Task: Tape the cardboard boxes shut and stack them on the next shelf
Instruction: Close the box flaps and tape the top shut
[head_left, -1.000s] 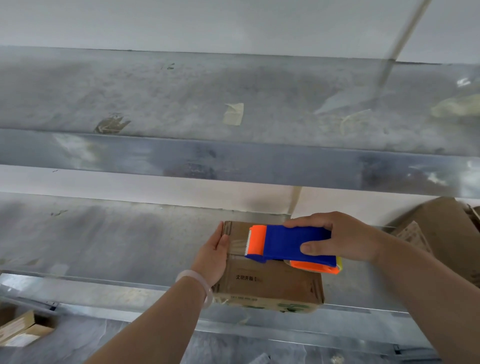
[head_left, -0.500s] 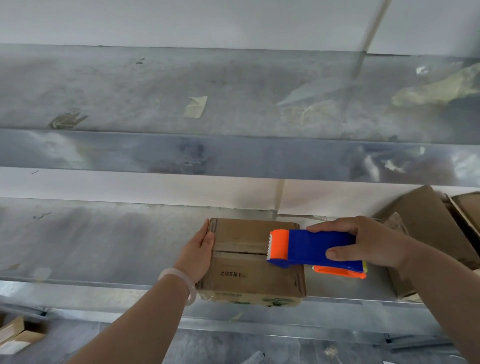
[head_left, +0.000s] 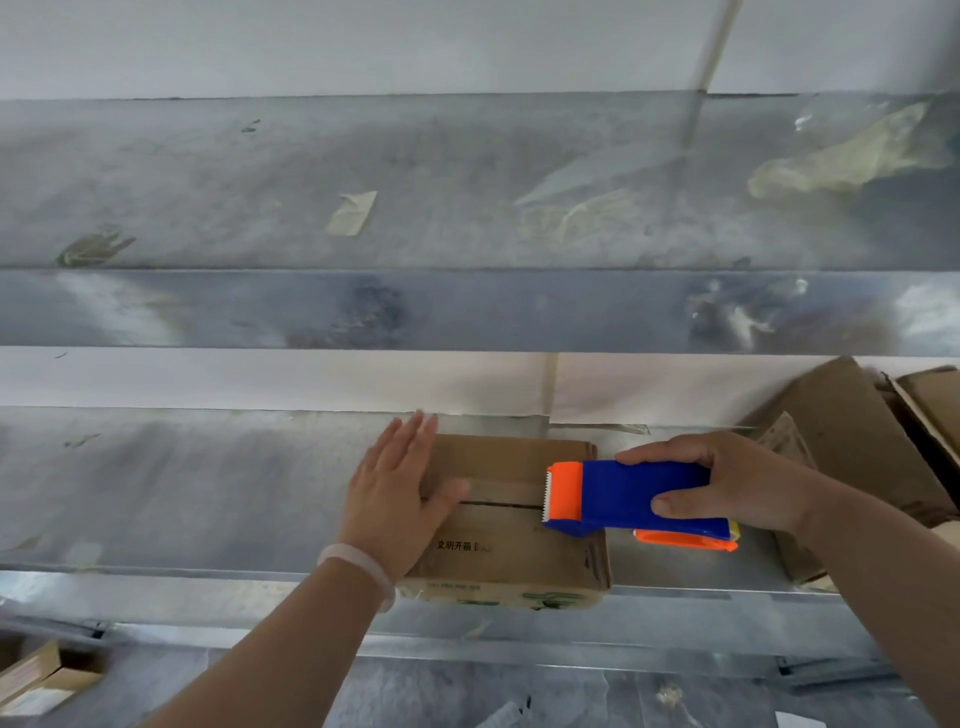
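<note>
Cardboard box: low centre of the frame, flat on the lower shelf, near side at the shelf's front lip. Flaps down, with a dark seam running left to right across the top and black printed characters below it. Too glossy and blurred to tell whether tape covers that seam.
Left hand: left of centre, palm down, fingers straight and close together, laid flat over the box's left end. Thumb stretched rightward to the start of the seam. Grasping nothing, only resting on the cardboard.
Bracelet: pale and translucent, round the left wrist.
Right hand: right of centre, curled round the blue body of the tape dispenser, thumb on the near side, fingers over the far top.
Dispenser position: lengthwise left to right, orange toothed end pointing left over the seam on the right part of the box. Orange piece and a touch of yellow under its right end, past the box's right edge. Contact between teeth and cardboard not clear.
Loose cartons: right edge of the frame, on the same shelf, tilted and piled, just behind the right wrist.
Upper shelf: grey metal across the upper half, with tape scraps stuck on it and crumpled film at upper right.
Small boxes: lower left corner, below the shelf.
</note>
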